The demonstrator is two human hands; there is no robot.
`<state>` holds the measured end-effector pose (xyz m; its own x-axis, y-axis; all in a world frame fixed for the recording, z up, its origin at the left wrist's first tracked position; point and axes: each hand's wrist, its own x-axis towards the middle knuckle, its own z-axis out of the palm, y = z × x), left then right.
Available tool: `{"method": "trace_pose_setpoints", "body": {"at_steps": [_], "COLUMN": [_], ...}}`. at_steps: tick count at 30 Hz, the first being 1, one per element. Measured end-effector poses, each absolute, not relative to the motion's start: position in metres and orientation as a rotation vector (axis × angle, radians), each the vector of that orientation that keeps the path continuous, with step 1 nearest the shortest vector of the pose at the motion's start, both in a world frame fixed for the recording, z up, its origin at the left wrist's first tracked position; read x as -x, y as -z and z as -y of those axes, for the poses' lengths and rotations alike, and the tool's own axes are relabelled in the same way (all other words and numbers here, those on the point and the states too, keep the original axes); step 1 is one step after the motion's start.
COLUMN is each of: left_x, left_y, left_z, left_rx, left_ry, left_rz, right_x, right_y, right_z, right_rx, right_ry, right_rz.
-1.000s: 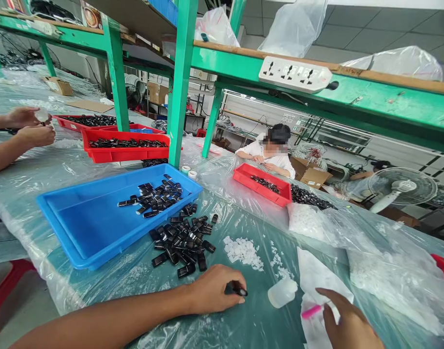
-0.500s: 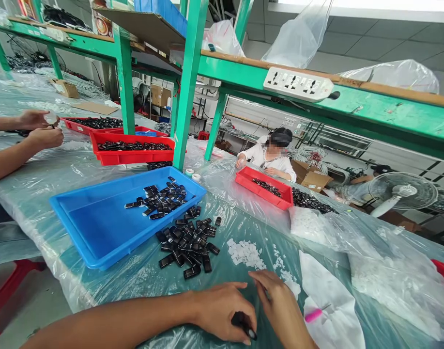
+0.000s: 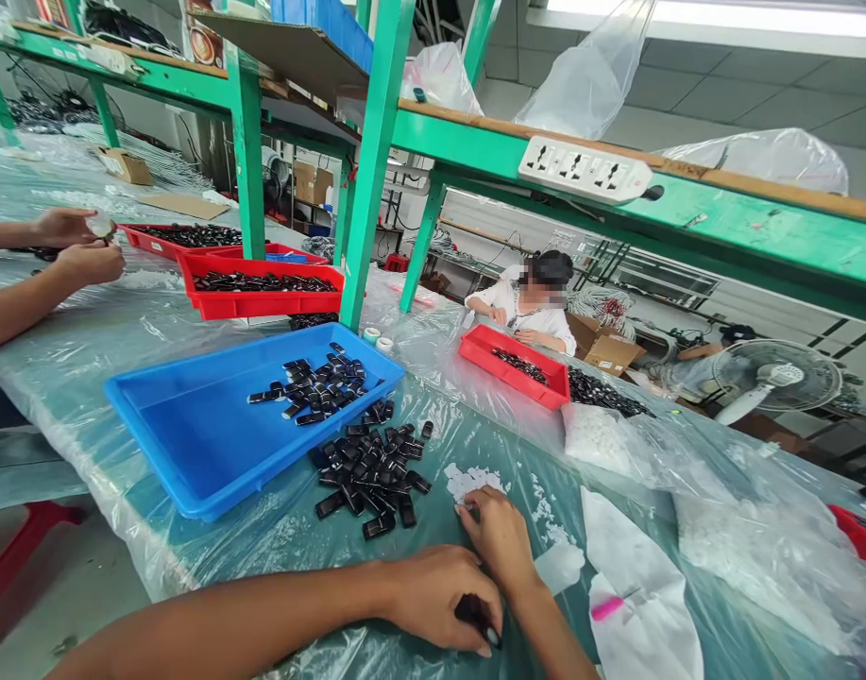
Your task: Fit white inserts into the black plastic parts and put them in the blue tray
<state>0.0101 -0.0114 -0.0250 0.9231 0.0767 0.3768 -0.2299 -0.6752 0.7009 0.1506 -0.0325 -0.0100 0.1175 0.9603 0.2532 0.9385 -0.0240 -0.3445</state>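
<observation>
- Left hand [image 3: 433,595] pinches a black piece [image 3: 470,611] low over the desk [image 3: 255,552], pale end outward, presumably keeping that end reachable.
- Right hand [image 3: 501,540] bunches its fingertips at white bits [image 3: 464,480], twelve o'clock from the left; whether it grips one, I cannot tell.
- Black pile [image 3: 368,467], eleven o'clock, likely sits there for short reach.
- Held piece looks smooth.
</observation>
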Motion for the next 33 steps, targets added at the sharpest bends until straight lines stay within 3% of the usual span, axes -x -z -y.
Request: {"method": "trace_pose_setpoints", "body": {"at_steps": [13,22,33], "left_x": [-0.008,-0.014,-0.012], "left_y": [0.028,0.02,0.015], "left_z": [0.008,0.005,0.006], "left_rx": [-2.055,-1.583,-1.612], "left_ry": [-0.468,-0.539,-0.529], "left_rz": [-0.234,-0.249,-0.23], "right_x": [-0.163,-0.154,-0.142], "right_y": [0.007,0.015,0.013], "right_z": [0.06,0.105,0.107], "right_rx": [1.635,1.595,1.586], "right_ry": [-0.453,-0.434,-0.397], "right_rz": [1.32,0.92,0.891]}}
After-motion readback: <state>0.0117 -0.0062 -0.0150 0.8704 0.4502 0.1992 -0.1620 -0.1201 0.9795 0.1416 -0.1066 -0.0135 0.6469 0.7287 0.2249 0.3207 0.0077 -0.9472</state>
